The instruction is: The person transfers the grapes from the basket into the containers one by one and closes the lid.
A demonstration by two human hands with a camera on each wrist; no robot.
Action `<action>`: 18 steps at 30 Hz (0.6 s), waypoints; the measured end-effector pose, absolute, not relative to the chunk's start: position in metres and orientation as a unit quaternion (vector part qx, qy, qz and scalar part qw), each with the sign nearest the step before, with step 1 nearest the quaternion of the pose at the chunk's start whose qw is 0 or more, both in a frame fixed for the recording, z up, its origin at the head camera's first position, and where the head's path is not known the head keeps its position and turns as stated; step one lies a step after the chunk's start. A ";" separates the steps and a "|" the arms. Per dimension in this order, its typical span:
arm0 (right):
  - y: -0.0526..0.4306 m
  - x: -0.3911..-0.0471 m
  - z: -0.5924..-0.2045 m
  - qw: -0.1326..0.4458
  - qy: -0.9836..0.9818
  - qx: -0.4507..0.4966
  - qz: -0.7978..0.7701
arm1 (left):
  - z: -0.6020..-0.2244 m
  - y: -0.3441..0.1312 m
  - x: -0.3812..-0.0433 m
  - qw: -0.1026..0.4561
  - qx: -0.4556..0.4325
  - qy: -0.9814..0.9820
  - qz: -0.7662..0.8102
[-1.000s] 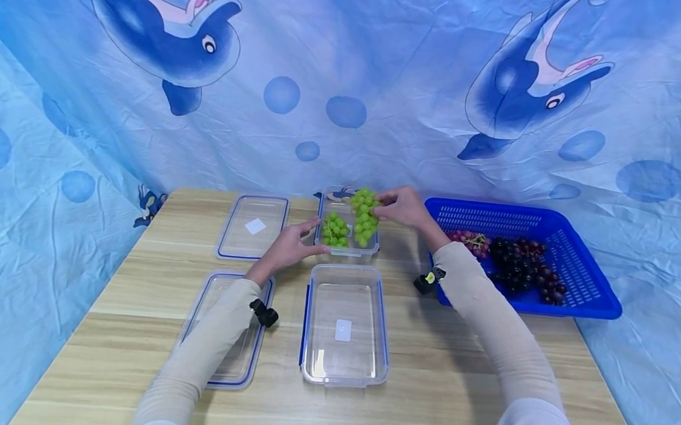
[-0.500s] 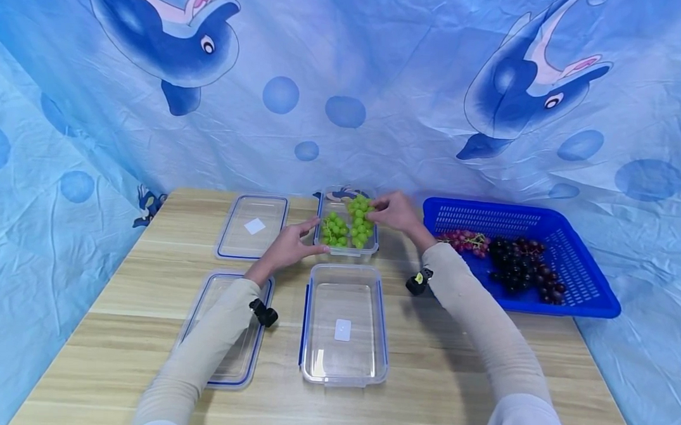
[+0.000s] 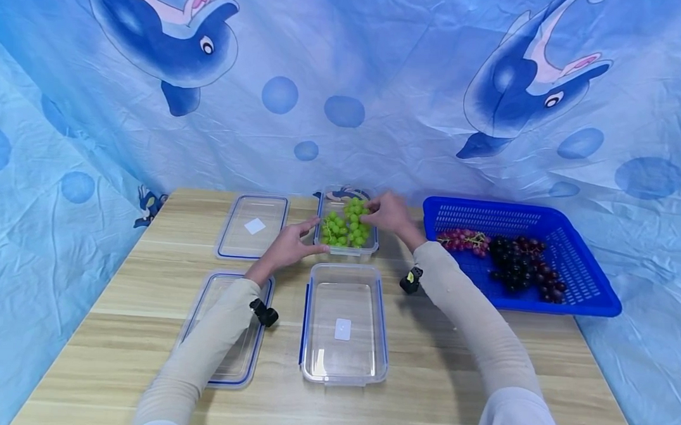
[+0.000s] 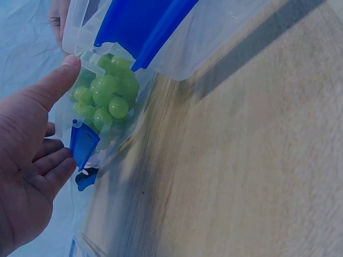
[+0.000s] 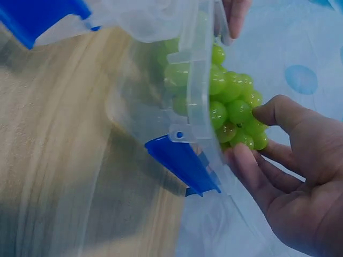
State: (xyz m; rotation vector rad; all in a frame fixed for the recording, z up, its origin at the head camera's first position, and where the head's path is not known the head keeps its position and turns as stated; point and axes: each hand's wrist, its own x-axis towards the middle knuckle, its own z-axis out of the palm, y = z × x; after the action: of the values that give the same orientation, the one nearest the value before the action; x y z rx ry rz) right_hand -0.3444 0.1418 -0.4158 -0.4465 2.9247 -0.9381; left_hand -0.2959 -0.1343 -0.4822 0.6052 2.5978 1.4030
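In the head view my right hand [image 3: 390, 213] holds a bunch of green grapes [image 3: 357, 226] by its upper right side. The bunch is low in the far clear plastic container [image 3: 347, 251], beside another green bunch [image 3: 334, 227]. In the right wrist view, my thumb and fingers pinch these green grapes [image 5: 239, 112] at the container's rim. My left hand [image 3: 285, 245] is at the container's left side. Its thumb [image 4: 60, 80] touches the front corner, and the other fingers lie near a blue side clip [image 4: 83, 144], in the left wrist view.
A second clear container [image 3: 342, 361] stands nearer on the wooden table. Two blue-edged lids lie to the left, a far lid [image 3: 263, 212] and a near lid [image 3: 233, 366] partly under my left forearm. A blue basket [image 3: 590, 293] at right holds red grapes [image 3: 465, 241] and black grapes [image 3: 517, 264].
My right hand has moved left and slightly down, lowering its green bunch into the far container beside the other bunch. The left hand has stayed in place.
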 end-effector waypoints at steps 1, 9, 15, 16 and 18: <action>0.142 -0.344 -0.417 0.023 0.941 -0.147 -0.303 | -0.482 -0.134 -0.296 0.064 0.200 0.861 0.464; 0.144 -0.345 -0.422 0.032 0.941 -0.196 -0.273 | -0.482 -0.134 -0.298 0.065 0.199 0.860 0.465; 0.148 -0.344 -0.421 0.072 0.937 -0.198 -0.277 | -0.483 -0.134 -0.298 0.066 0.200 0.858 0.469; 0.148 -0.343 -0.420 0.074 0.938 -0.198 -0.274 | -0.483 -0.134 -0.297 0.066 0.199 0.858 0.469; 0.147 -0.342 -0.420 0.075 0.940 -0.197 -0.270 | -0.483 -0.134 -0.297 0.065 0.198 0.859 0.468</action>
State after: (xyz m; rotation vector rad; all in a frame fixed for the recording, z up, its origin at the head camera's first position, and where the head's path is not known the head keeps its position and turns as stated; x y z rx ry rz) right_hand -0.3424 0.1469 -0.4200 -0.5898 2.8181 -0.8097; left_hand -0.2975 -0.1339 -0.4833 0.5977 2.5920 1.4116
